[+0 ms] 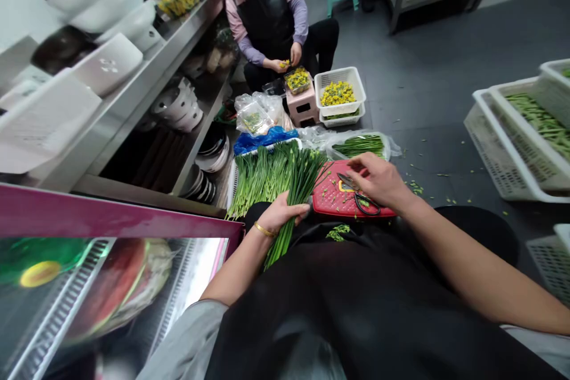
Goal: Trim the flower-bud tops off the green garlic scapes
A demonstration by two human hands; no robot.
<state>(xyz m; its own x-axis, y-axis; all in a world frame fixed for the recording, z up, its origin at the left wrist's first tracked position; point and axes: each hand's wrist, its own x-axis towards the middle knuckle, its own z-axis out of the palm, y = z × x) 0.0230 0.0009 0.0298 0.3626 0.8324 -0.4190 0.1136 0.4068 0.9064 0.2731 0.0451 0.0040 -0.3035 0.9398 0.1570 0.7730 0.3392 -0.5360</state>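
My left hand [285, 214], with a gold bracelet at the wrist, is closed around a bunch of long green garlic chives [305, 175]. The tips fan out up and to the right; the cut stems hang below my fist. My right hand [376, 178] has its fingers bent together over black-handled scissors [366, 205], near the blades. How firmly they grip is hard to see. Beneath lies a red textured surface [325, 199] with green scraps on it. More garlic chives [258, 181] fill a white basket to the left.
A co-worker [271, 18] sits ahead, handling yellow flowers beside a white basket of them [337, 95]. A bag of green stems [360, 145] lies beyond the red surface. Crates of green beans [512, 136] stand right. Left are a metal shelf with dishes [120, 101] and a lit display case [196, 273].
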